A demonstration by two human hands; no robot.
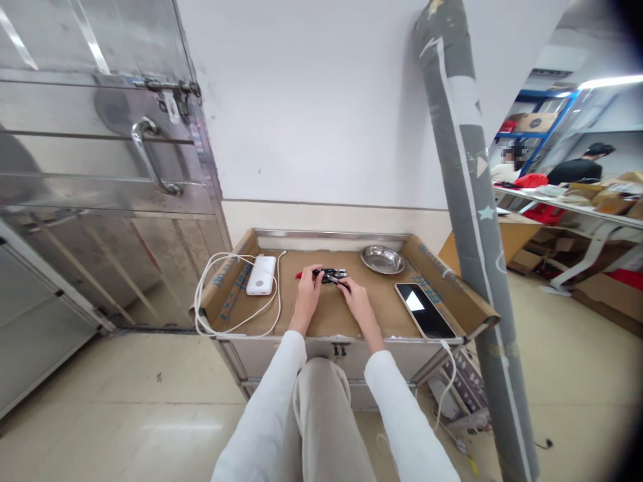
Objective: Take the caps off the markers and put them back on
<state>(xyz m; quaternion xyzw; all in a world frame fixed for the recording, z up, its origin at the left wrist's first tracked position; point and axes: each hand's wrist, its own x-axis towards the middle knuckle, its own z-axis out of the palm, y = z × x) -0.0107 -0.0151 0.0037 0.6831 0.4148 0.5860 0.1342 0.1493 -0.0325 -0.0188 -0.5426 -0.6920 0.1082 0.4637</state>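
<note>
My left hand (308, 289) rests on the cardboard-lined table (321, 314), fingers curled round a red-handled tool (304, 274) whose tip points right. My right hand (354, 293) is closed in a pinch on a small dark part (333, 274) with pale blue bits, lying between the two hands. Both white sleeves reach forward from my lap. The part is too small to name.
A white power bank (261, 275) with a looped white cable (211, 294) lies at the left. A steel bowl (382, 260) sits at the back right, a phone (424, 309) at the right edge. A grey rolled mat (467, 201) leans at the right; a metal door (100, 167) stands left. People sit far right.
</note>
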